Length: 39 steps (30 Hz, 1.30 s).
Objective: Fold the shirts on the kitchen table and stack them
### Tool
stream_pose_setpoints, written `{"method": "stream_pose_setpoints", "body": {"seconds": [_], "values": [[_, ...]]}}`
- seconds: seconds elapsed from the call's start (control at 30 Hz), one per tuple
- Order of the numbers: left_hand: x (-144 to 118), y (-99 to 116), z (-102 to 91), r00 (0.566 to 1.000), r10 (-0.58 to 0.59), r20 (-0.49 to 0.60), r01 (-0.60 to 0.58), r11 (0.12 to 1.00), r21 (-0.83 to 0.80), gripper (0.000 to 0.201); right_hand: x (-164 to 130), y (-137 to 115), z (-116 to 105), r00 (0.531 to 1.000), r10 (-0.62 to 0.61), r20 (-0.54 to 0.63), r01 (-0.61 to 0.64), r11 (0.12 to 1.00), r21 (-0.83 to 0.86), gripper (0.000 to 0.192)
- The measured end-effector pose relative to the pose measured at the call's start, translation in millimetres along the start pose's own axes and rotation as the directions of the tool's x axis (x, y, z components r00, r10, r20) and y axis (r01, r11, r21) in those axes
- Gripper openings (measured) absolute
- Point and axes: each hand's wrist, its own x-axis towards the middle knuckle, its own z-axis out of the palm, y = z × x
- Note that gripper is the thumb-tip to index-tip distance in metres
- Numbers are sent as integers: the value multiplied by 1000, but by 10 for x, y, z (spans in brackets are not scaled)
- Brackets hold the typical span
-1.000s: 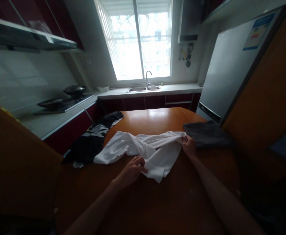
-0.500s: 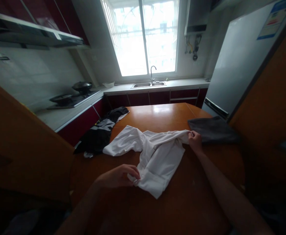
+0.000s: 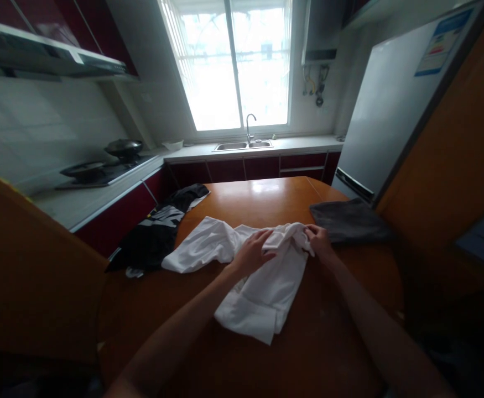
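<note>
Crowding wooden table: white garment, hands, dim kitchen.

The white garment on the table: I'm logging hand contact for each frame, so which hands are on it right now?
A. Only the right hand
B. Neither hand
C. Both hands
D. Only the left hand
C: the left hand rests on the bunched upper part of the white garment, and the right hand grips its edge near the grey cloth, all on the wooden table.
</note>
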Motion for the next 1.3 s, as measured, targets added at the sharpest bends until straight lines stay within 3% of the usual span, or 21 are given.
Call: {"method": "stream_pose_setpoints", "body": {"seconds": [0.07, 0.1, 0.17, 0.2, 0.23, 0.3, 0.37, 0.43, 0.53, 0.57, 0.63, 0.7, 0.73, 0.87, 0.93, 1.0, 1.1, 1.2, 1.3], "values": [[125, 95, 57, 995, 104, 7, -104, 995, -1, 93, -110, -126, 27, 972, -47, 232, 25, 995, 96, 37], [168, 132, 71, 988, 153, 21, -153, 988, -7, 97, -167, -190, 37, 925, -77, 372, 17, 987, 162, 38], [222, 155, 72, 981, 186, 46, -185, 982, -25, 84, -248, -292, 41, 808, -126, 576, -57, 956, 289, 43], [239, 133, 59, 985, 168, 49, -166, 985, -41, 72, -260, -321, 34, 780, -139, 610, -99, 935, 341, 44], [253, 88, 37, 991, 131, 40, -129, 990, -61, 57, -250, -329, 21, 795, -140, 591, -119, 918, 378, 44], [280, -67, -37, 999, 3, -43, -8, 994, -110, 29, -182, -279, -14, 898, -109, 426, -60, 929, 365, 43], [305, -274, -149, 967, -178, -181, 149, 976, -160, 20, -105, -160, -38, 966, -88, 245, 43, 982, 186, 46], [309, -491, -293, 879, -365, -306, 312, 926, -211, 34, -83, -18, -29, 975, -73, 211, 95, 991, -99, 60], [235, -790, -550, 740, -527, -418, 468, 850, -242, 44, -180, 126, 45, 949, 40, 313, 131, 851, -508, 78], [184, -884, -642, 709, -544, -448, 497, 837, -230, 45, -228, 143, 76, 938, 81, 338, 148, 786, -600, 71], [44, -1070, -824, 676, -546, -495, 536, 825, -179, 45, -306, 137, 137, 919, 125, 373, 183, 704, -686, 39], [-135, -1247, -986, 695, -533, -483, 551, 826, -119, 43, -345, 99, 193, 916, 114, 385, 183, 735, -653, 10], [-232, -1323, -1051, 717, -532, -451, 555, 827, -92, 42, -353, 77, 222, 925, 95, 368, 159, 784, -601, 5], [-587, -1431, -1110, 819, -464, -338, 514, 854, 72, 51, -372, -5, 358, 972, -13, 235, 70, 968, -239, 3], [-699, -1358, -1012, 900, -332, -284, 393, 898, 197, 60, -399, -55, 430, 972, -44, 230, 54, 998, -36, 6], [-747, -1255, -872, 968, -217, -124, 244, 928, 283, 72, -438, -113, 487, 969, -33, 244, -1, 990, 138, 17], [-707, -1161, -704, 973, -206, 105, 167, 940, 298, 73, -516, -178, 540, 970, 41, 238, -115, 944, 308, 38], [-595, -1162, -680, 965, -242, 99, 222, 958, 183, 38, -617, -146, 592, 909, 128, 397, -258, 920, 294, 47], [-516, -1169, -784, 965, -242, 102, 235, 969, 77, 22, -726, -25, 693, 837, 118, 534, -243, 955, 170, 46]]}}
